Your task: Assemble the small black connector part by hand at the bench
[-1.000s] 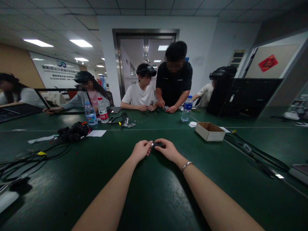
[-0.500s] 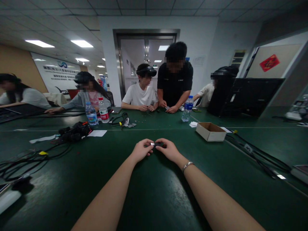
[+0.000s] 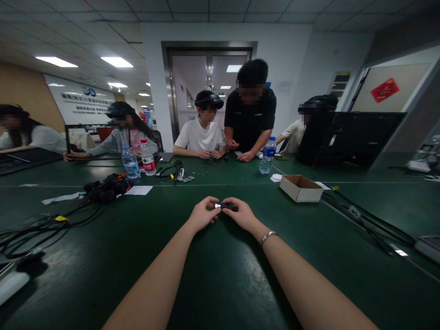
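My left hand and my right hand meet over the green table, fingers curled. Between them is a small black part with a silver metal end. The left fingertips pinch the silver end, and the right fingers grip the black body. A thin bracelet sits on my right wrist. Much of the part is hidden by my fingers.
An open cardboard box stands to the right, with cables beyond it. A black device, paper and cables lie left. Water bottles stand farther back. Several people sit or stand at the far side.
My hands have lifted slightly and my left fingers have shifted on the silver end. The standing person across the table has moved a hand.
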Tool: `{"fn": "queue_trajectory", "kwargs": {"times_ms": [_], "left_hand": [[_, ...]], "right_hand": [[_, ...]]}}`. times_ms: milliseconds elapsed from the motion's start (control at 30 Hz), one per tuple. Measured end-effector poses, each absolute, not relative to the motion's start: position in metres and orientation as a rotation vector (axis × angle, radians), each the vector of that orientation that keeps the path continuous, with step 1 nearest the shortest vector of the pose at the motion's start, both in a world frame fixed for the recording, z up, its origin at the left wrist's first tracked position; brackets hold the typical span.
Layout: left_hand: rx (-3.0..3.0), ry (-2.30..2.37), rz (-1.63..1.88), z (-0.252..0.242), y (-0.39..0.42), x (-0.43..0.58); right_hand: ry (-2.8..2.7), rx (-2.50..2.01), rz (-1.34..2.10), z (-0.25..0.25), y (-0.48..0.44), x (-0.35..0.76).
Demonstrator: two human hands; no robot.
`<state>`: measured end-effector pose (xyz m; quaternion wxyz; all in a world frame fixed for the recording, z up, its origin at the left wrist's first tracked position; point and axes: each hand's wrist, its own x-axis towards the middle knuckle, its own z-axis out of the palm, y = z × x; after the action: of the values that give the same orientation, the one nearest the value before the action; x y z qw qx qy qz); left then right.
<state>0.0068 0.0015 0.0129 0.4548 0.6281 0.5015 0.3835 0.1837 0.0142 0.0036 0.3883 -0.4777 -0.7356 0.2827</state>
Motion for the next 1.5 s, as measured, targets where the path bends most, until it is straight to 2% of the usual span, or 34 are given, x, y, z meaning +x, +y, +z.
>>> {"fn": "queue_trajectory", "kwargs": {"times_ms": [500,767,1500], "left_hand": [[1.552,1.274,0.911,0.006,0.008,0.007],[1.562,1.196,1.002,-0.001,0.010,0.006],[1.526,1.286,0.925,0.008,0.007,0.009]], "right_hand": [[-1.877,-1.192,0.700,-0.003,0.019,0.185],[-1.856,-1.179,0.727,-0.003,0.019,0.185],[-1.883,-1.204,0.702,-0.002,0.018,0.185]]}}
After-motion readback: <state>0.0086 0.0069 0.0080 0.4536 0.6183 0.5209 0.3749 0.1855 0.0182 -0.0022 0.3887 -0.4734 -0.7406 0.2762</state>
